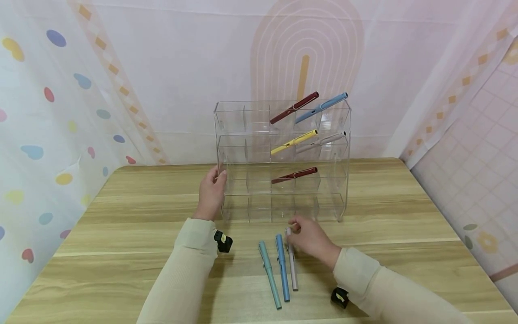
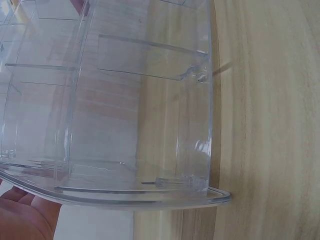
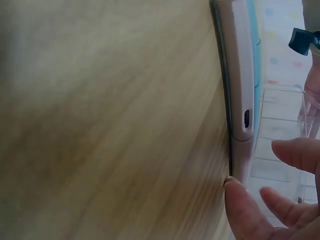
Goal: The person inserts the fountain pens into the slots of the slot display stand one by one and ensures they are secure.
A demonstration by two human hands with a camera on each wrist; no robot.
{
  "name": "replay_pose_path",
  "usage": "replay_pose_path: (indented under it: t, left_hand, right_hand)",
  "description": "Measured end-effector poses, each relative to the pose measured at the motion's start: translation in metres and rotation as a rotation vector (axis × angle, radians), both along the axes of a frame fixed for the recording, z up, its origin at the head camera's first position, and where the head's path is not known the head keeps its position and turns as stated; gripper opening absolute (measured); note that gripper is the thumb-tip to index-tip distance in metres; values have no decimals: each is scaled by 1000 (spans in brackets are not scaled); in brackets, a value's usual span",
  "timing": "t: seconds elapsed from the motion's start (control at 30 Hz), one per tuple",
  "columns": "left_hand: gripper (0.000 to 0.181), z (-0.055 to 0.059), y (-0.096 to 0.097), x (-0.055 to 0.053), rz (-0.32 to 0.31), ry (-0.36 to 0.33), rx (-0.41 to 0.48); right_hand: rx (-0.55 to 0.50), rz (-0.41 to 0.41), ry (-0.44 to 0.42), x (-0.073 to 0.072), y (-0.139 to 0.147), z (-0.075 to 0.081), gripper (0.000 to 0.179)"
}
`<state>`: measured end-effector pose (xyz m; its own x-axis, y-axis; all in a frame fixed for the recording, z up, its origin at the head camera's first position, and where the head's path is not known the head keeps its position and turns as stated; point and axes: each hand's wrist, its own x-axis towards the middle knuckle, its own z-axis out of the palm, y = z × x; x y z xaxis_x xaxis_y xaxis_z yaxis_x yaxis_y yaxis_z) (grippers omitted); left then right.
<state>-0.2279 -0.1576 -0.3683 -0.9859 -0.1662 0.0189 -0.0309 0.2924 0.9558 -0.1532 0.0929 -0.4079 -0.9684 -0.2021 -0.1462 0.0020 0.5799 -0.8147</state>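
A clear acrylic pen rack stands upright on the table. At its left side my left hand holds the side panel; in the left wrist view the fingers are partly behind the clear plastic. Three capped pens lie in front of the rack: a teal pen, a blue pen and a pale grey pen. My right hand is at the grey pen's cap end. In the right wrist view a fingertip meets the cap's edge, while the thumb stands apart from it.
Pens lean in the rack's compartments: a dark red pen and a light blue pen on top, a yellow pen and a grey pen below, another dark red pen lower. Patterned cloth hangs behind the wooden table.
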Motion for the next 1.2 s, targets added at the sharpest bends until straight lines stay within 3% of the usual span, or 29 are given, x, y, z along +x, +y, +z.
replay_pose_path:
  t: [0.47,0.83,1.2]
  left_hand:
    - [46,-1,0,-2,4,-1,0]
    - [46,-2,0,-2,9,0,1]
    - [46,-2,0,-3,11,2,-7]
  right_hand:
    - [99,60,-13,-8,-4,-3,44]
    - [251,105,49,-10,-11,-2,18]
    - [191,78,-12,-15,-10,-4,18]
